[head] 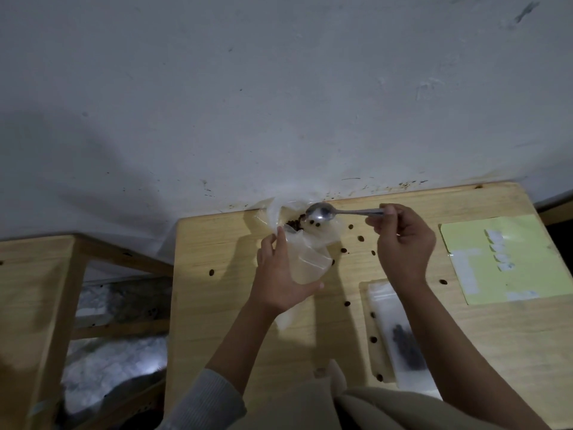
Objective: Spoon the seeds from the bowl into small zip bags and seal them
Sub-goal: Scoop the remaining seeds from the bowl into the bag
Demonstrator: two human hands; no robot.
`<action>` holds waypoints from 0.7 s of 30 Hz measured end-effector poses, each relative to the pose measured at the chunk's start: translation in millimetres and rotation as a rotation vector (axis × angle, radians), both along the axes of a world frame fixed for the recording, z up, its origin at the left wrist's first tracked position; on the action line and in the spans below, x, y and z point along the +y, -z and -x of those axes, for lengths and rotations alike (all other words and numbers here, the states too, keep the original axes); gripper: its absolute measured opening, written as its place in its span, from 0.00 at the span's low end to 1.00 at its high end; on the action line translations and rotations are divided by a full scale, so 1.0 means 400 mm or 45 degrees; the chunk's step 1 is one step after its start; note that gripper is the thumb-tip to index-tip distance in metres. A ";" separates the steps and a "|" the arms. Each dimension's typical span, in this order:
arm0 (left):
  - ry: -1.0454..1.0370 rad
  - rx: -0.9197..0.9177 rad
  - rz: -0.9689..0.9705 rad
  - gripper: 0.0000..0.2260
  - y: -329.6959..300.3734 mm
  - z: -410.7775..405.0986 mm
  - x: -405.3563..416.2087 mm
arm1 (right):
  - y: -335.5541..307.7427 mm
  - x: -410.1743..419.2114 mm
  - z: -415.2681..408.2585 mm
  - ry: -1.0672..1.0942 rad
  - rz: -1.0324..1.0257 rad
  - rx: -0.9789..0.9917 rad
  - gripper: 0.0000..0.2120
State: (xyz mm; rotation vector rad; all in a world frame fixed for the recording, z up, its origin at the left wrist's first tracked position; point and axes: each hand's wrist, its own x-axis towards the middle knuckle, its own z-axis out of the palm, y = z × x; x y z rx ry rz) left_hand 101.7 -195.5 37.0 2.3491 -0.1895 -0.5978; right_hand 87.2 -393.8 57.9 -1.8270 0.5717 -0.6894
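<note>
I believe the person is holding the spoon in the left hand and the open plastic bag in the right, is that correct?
The hands are swapped. The head view shows the right hand pinching the spoon handle, while the left hand holds the open plastic bag.

The worktop point(242, 321) is pale, unpainted wood with a smooth matt face and faint grain. On it, near the wall edge, a clear plastic bag point(305, 259) looks thin, crinkled and slightly glossy, with dark matt seeds point(294, 224) inside. Above that bag's mouth a spoon point(322, 211) is polished metal, its bowl catching a bright glint. Right of the bag lies a matt yellow-green paper sheet point(527, 262); nearer the person, a flat clear plastic zip bag point(400, 333). Behind the worktop the wall point(279, 88) is rough, chalky, stained plaster.
</note>
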 end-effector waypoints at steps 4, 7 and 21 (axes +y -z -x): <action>0.015 -0.035 0.008 0.59 -0.008 0.010 -0.016 | 0.036 0.053 -0.006 -0.092 0.296 0.021 0.08; -0.009 -0.073 0.027 0.59 -0.011 0.018 -0.022 | 0.058 0.068 -0.007 -0.087 0.478 0.044 0.08; -0.011 -0.173 0.030 0.58 -0.030 0.042 -0.057 | 0.105 0.091 0.007 0.235 -0.230 0.314 0.12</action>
